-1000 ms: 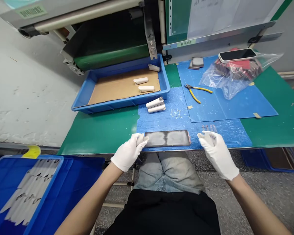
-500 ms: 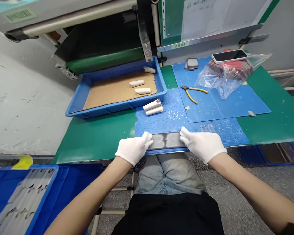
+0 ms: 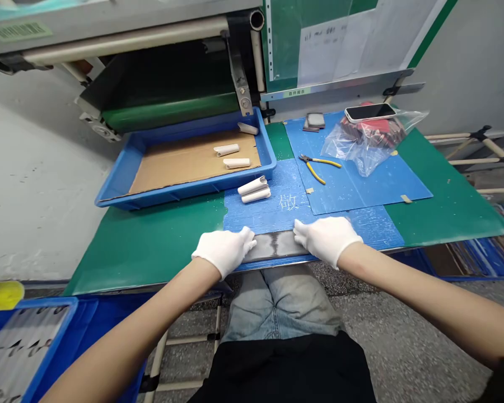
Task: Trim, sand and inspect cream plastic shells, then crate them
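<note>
A flat grey strip that looks like a sanding pad (image 3: pixel 275 245), darker across its middle, lies along the front edge of the bench. My left hand (image 3: pixel 227 249), in a white glove, grips its left end with the fingers closed. At the other end, my gloved right hand (image 3: pixel 327 239) has its fingers closed on the strip too; the fingertips partly hide both ends. Just beyond the strip, two white half-round tubes (image 3: pixel 255 190) lie side by side on the blue sheet (image 3: pixel 285 215).
A blue tray (image 3: pixel 185 187) lined with cardboard holds white tubes under a green roller (image 3: pixel 172 111). Yellow-handled cutters (image 3: pixel 317 165), small grey pads (image 3: pixel 315 121) and a bagged reddish stack (image 3: pixel 373 137) topped by a phone (image 3: pixel 369 113) lie rightward. A bin of pale parts (image 3: pixel 25 347) stands lower left.
The camera view has shifted, so the bench appears moved left and slightly down. My right hand sits slightly closer to my left along the strip; both hands stay at its ends.
</note>
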Demonstrator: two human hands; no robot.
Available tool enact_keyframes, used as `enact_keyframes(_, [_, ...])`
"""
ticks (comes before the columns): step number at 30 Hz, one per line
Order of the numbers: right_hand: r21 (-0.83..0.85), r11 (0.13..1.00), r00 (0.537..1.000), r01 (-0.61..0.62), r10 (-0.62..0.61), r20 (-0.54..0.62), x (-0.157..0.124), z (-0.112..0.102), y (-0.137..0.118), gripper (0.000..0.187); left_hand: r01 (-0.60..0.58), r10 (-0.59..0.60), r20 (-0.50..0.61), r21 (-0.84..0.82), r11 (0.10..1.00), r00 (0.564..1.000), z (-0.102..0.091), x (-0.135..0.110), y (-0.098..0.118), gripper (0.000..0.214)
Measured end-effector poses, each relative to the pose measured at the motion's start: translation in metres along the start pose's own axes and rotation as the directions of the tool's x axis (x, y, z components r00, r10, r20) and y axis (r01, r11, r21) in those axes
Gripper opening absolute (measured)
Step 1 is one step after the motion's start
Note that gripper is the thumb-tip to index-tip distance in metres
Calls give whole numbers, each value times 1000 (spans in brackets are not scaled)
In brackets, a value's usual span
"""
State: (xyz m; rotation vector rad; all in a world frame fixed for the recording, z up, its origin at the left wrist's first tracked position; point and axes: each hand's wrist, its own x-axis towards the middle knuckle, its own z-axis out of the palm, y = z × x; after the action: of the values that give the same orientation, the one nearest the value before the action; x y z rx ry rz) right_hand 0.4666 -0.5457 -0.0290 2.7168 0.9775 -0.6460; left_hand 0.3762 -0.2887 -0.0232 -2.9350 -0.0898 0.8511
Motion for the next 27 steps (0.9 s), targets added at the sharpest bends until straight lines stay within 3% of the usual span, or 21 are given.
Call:
enact_keyframes(3, [-15,1000,999,25,-24,43,0,-1,-2,52,-30,29,50,22,999,998,-3,1,-1,54])
enact_keyframes(7, [0,1000,999,18,-18,-27,0,3,-6,54,-34,34,-45,12,999,998,1,1,1,53])
enact_keyframes(14, [-27,999,999,30,-31,-17,3,2,-7,53,-81,83,-55,34,996,995,6,-4,1,52])
enact_keyframes(17, [-54,996,998,67,-67,10,1,1,-12,50,-152,154,-14,60,986,988,3,0,2,53])
enact_keyframes(22, [-38,991,989,125,-127,-77,-5,3,-21,55,-210,219,-124,79,974,968,5,3,8,53])
enact_keyframes(25, [-61,988,989,143,-145,-16,-2,1,-21,50,-307,318,-68,140,941,945,5,4,9,49])
enact_keyframes(27, [-66,987,988,148,-150,-22,3,-3,-20,49,-326,344,-98,163,931,934,4,5,11,51])
